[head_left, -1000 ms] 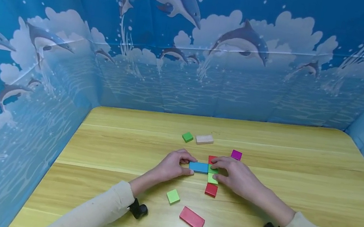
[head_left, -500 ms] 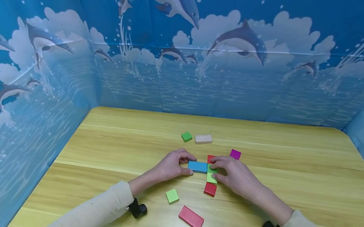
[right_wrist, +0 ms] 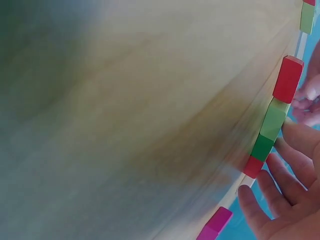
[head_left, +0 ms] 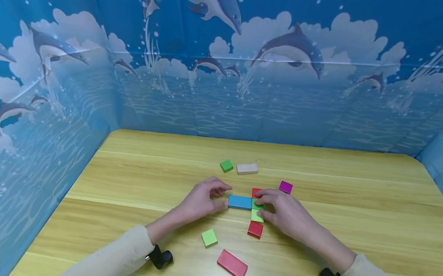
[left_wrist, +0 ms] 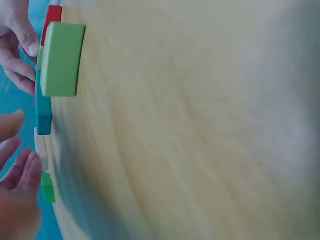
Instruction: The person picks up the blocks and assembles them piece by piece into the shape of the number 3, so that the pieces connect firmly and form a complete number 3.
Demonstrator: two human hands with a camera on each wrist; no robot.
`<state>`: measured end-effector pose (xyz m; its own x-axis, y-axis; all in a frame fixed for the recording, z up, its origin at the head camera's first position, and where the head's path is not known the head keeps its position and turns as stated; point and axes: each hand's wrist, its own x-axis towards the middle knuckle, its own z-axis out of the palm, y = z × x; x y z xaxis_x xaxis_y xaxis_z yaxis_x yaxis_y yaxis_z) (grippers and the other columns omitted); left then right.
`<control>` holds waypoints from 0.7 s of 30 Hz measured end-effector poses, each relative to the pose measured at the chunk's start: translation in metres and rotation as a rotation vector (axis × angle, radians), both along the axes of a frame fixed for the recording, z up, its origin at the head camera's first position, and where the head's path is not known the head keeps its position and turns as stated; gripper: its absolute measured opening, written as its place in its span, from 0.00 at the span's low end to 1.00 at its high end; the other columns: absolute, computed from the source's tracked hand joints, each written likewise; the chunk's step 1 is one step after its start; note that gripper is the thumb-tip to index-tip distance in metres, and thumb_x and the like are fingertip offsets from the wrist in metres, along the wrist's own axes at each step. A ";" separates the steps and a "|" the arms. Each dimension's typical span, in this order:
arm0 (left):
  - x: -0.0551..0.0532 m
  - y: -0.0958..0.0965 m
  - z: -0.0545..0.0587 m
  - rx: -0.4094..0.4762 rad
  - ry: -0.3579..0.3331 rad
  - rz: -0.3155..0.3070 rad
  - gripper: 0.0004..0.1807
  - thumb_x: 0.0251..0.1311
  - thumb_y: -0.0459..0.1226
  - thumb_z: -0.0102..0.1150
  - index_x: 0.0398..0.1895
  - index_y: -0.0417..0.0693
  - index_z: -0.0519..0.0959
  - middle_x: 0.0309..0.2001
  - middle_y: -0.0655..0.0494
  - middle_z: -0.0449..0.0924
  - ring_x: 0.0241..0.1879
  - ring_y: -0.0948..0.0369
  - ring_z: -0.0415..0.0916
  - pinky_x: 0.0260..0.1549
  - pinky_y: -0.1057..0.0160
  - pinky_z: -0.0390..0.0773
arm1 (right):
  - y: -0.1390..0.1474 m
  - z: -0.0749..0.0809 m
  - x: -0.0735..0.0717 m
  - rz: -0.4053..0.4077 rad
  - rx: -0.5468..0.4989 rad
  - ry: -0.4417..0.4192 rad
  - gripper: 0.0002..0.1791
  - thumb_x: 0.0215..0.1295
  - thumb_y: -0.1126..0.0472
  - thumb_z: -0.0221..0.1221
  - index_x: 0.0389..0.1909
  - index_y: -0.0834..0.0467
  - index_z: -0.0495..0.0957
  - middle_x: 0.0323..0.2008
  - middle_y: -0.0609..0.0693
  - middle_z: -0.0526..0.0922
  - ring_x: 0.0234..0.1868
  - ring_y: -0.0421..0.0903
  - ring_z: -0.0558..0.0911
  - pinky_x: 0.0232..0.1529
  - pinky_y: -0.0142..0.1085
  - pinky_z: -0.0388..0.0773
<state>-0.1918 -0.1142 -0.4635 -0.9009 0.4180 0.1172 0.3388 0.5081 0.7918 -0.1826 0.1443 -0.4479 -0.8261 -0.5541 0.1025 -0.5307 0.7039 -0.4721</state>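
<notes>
Head: blue block (head_left: 240, 202), long axis sideways

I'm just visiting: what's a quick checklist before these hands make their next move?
1. Left hand not gripping the blue block: ok.
2. Right hand clear of the dark green block: not ok; it covers part of that block in the head view.
3. Blue block's end against the dark green block: ok.
4. Near red block tight against the light green block beside it: cannot tell.
5. Long pinkish-red block lying apart from the others: ok.
</notes>
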 end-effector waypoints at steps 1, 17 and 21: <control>0.002 -0.001 0.002 0.003 0.022 0.003 0.20 0.55 0.34 0.65 0.52 0.45 0.78 0.46 0.54 0.75 0.44 0.59 0.73 0.46 0.64 0.74 | 0.000 0.000 0.000 -0.002 -0.003 -0.001 0.17 0.55 0.58 0.67 0.47 0.54 0.82 0.55 0.46 0.75 0.58 0.50 0.72 0.53 0.48 0.71; 0.056 -0.005 0.014 -0.143 0.145 -0.235 0.14 0.57 0.40 0.64 0.48 0.51 0.80 0.47 0.68 0.73 0.51 0.68 0.69 0.50 0.65 0.71 | -0.001 -0.003 0.003 -0.006 -0.007 0.018 0.16 0.55 0.57 0.66 0.46 0.53 0.83 0.55 0.47 0.75 0.58 0.51 0.72 0.53 0.49 0.70; 0.065 -0.005 0.010 -0.156 0.178 -0.314 0.14 0.57 0.42 0.64 0.46 0.52 0.80 0.47 0.69 0.74 0.50 0.70 0.68 0.50 0.68 0.70 | -0.001 -0.002 0.004 -0.003 -0.011 0.016 0.16 0.56 0.57 0.66 0.47 0.54 0.82 0.56 0.47 0.75 0.59 0.51 0.72 0.54 0.50 0.70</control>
